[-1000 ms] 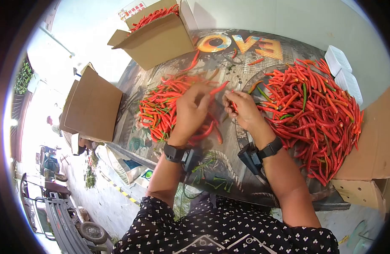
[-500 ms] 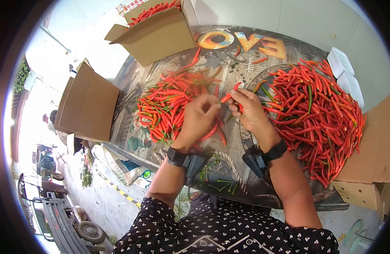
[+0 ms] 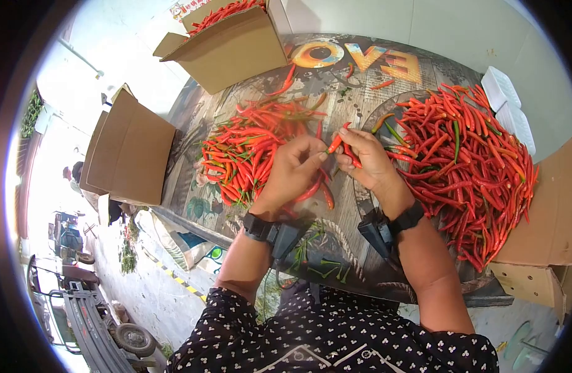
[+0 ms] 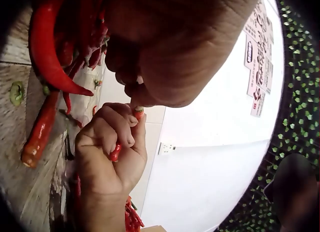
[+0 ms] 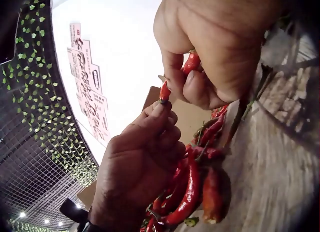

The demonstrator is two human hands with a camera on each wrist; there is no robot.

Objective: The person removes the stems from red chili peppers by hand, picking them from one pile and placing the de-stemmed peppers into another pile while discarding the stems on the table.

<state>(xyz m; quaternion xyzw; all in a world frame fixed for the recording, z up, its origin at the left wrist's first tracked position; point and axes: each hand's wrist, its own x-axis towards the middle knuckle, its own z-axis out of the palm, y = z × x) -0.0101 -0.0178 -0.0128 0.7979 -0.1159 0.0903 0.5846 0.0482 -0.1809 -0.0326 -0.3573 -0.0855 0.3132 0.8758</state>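
Observation:
Over the table's middle, my left hand [image 3: 315,155] and right hand [image 3: 347,139] meet, and both pinch one small red chili [image 3: 334,144]. The same chili [image 5: 164,92] shows between the fingertips in the right wrist view, and its end [image 4: 138,112] in the left wrist view. My right hand also holds a second chili [image 3: 352,156] in its curled fingers. A bunch of several red chilies [image 3: 313,190] hangs under my left palm. A big heap of red chilies [image 3: 469,155] lies to the right. A second heap [image 3: 245,149], with green stems on, lies to the left.
An open cardboard box [image 3: 236,53] with chilies in it stands at the far left corner. Another box [image 3: 133,149] hangs off the left edge, and cardboard [image 3: 550,211] lies at the right. White foam trays [image 3: 503,99] sit far right. Green stems [image 3: 320,268] lie by the near edge.
My left hand has turned from the left heap toward my right hand. Both hands have drawn slightly nearer to me and now pinch one chili together.

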